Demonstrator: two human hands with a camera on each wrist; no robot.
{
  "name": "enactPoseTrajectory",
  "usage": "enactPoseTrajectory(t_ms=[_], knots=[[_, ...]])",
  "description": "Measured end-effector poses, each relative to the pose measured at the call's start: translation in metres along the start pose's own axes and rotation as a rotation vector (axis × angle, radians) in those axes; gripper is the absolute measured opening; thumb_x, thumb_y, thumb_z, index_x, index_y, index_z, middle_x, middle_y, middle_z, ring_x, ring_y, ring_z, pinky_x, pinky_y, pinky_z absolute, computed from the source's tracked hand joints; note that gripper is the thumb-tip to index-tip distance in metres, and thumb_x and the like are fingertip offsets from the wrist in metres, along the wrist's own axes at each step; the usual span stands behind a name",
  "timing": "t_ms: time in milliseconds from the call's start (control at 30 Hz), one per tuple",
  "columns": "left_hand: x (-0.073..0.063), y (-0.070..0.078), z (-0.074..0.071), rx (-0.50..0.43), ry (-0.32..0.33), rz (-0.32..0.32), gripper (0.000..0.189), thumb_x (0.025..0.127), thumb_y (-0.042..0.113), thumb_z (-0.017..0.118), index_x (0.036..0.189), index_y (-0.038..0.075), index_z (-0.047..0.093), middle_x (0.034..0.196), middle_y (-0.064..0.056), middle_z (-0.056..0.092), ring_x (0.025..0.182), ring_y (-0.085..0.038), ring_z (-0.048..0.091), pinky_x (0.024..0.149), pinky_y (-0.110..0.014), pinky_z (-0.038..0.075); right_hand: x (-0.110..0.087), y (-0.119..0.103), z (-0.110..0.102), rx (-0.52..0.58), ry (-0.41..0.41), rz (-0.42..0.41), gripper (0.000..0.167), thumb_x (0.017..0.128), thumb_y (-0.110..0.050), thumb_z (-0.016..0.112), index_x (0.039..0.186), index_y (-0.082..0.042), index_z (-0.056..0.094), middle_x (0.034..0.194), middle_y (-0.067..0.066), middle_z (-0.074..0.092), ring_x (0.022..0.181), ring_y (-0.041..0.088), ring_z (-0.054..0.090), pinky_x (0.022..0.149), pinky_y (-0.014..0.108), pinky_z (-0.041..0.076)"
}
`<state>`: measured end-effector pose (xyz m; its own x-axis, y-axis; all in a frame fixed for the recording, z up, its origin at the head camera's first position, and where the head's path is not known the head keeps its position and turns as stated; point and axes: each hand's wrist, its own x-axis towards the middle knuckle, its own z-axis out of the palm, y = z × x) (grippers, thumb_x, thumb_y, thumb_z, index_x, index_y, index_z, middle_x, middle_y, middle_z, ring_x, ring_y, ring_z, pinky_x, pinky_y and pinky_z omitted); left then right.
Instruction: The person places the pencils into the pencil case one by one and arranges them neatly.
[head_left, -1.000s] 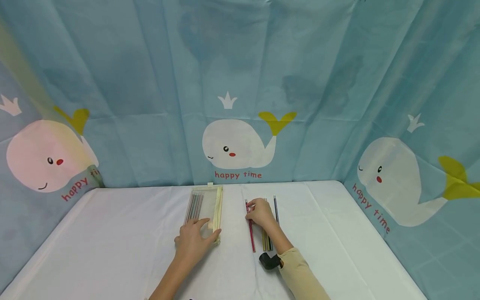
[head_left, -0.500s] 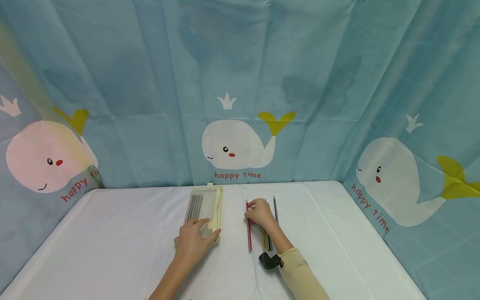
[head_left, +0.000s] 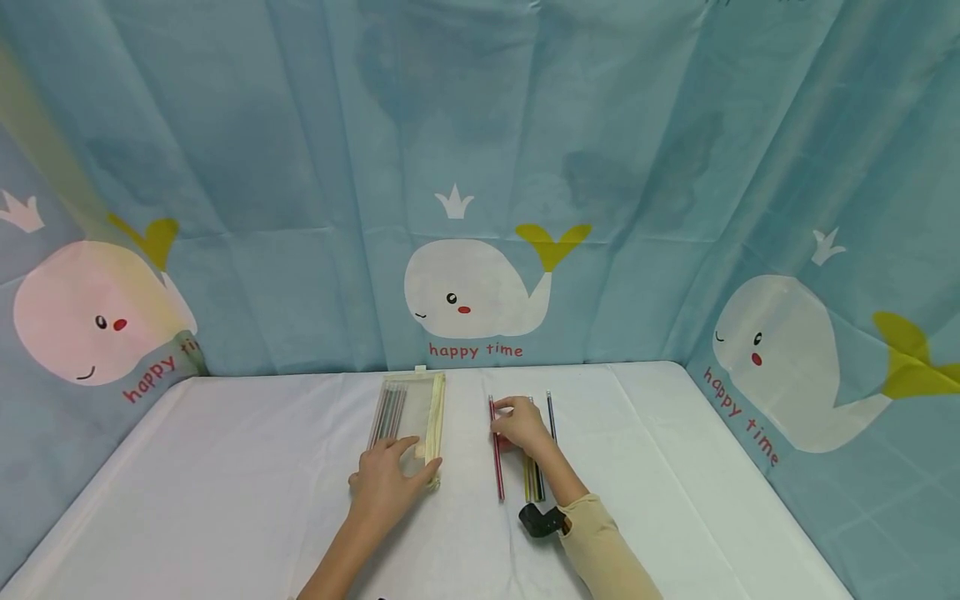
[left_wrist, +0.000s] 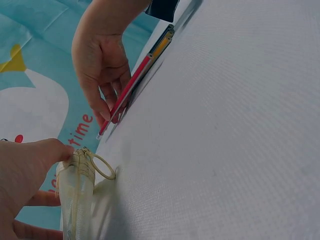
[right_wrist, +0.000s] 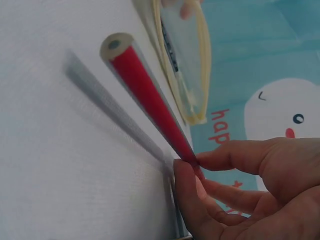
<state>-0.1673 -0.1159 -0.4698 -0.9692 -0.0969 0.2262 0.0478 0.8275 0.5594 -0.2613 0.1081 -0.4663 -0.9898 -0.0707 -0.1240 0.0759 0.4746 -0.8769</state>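
My right hand (head_left: 521, 425) pinches a red pencil (head_left: 498, 471) between thumb and fingertips. In the right wrist view its flat, unsharpened end (right_wrist: 117, 46) tilts up off the cloth, casting a shadow. Left of it lies a see-through pencil pouch (head_left: 433, 417) with a cream zipper edge and several pencils (head_left: 387, 412) inside. My left hand (head_left: 385, 483) holds the pouch's near end, thumb on the zipper side and fingers on the other. In the right wrist view the pouch's zipped side (right_wrist: 207, 65) gapes. A zipper pull ring (left_wrist: 104, 167) hangs beside the left thumb (left_wrist: 55, 150).
Several more pencils (head_left: 532, 487), yellow and dark, lie under the right wrist, partly hidden by it. A blue pencil (head_left: 551, 412) shows just beyond. White cloth (head_left: 247, 483) covers the table. A blue whale-print curtain (head_left: 300, 167) hangs behind and at the sides.
In the right hand, the red pencil has shifted slightly left and been raised a little, away from the other pencils. My left hand and the pouch have stayed put.
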Motion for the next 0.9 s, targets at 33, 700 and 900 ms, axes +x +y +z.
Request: enactPoseTrajectory(t_ms=[33, 700, 900], knots=[[0.0000, 0.0000, 0.0000, 0.002, 0.000, 0.002, 0.049, 0.088, 0.043, 0.084, 0.123, 0.009, 0.078, 0.126, -0.023, 0.070, 0.114, -0.051, 0.065, 0.075, -0.076, 0.050, 0.0002, 0.0005, -0.0001, 0.006, -0.002, -0.001, 0.043, 0.091, 0.001, 0.071, 0.133, 0.008, 0.066, 0.092, 0.013, 0.070, 0.071, 0.017, 0.063, 0.058, 0.027, 0.055], [-0.0003, 0.0000, -0.0015, 0.015, -0.009, 0.004, 0.050, 0.088, 0.045, 0.083, 0.124, 0.010, 0.078, 0.126, -0.022, 0.070, 0.114, -0.050, 0.065, 0.074, -0.073, 0.051, 0.0032, -0.0009, -0.0027, 0.221, -0.012, -0.007, 0.039, 0.093, 0.004, 0.067, 0.132, 0.009, 0.066, 0.093, 0.016, 0.071, 0.071, 0.013, 0.068, 0.067, 0.029, 0.061], [0.0003, 0.0004, -0.0008, 0.007, -0.011, -0.003, 0.049, 0.088, 0.044, 0.083, 0.124, 0.010, 0.077, 0.127, -0.022, 0.069, 0.115, -0.050, 0.064, 0.074, -0.073, 0.051, 0.0021, -0.0023, -0.0032, 0.246, -0.040, -0.005, 0.036, 0.091, 0.005, 0.068, 0.127, 0.012, 0.066, 0.094, 0.018, 0.072, 0.071, 0.014, 0.069, 0.068, 0.032, 0.062]])
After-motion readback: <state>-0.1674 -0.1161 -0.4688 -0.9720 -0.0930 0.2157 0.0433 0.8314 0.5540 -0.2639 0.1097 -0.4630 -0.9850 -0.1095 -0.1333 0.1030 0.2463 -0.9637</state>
